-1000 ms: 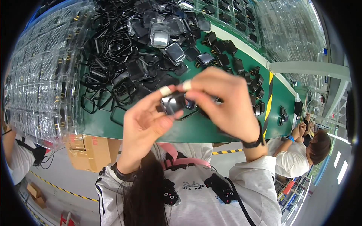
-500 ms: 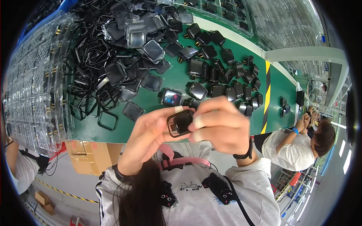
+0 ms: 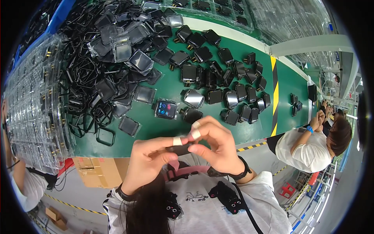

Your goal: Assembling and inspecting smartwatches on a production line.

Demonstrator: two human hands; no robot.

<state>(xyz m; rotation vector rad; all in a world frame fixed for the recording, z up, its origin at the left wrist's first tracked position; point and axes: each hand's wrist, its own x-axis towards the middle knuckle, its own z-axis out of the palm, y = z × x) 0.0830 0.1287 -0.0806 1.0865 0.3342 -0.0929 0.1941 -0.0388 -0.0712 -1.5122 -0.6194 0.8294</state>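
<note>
Watch module [image 3: 180,148], small and dark, sits pinched between my left hand [image 3: 150,163] and right hand [image 3: 216,146] above the green bench [image 3: 171,87] edge; I judge I'm mid-inspection; next needs a careful fingertip turn.

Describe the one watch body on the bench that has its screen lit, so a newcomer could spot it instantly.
On the green bench top, look just above the left hand and right hand. The lit watch body lies there in clear wrap; it alone shows coloured icons, while its neighbours are dark.
</note>
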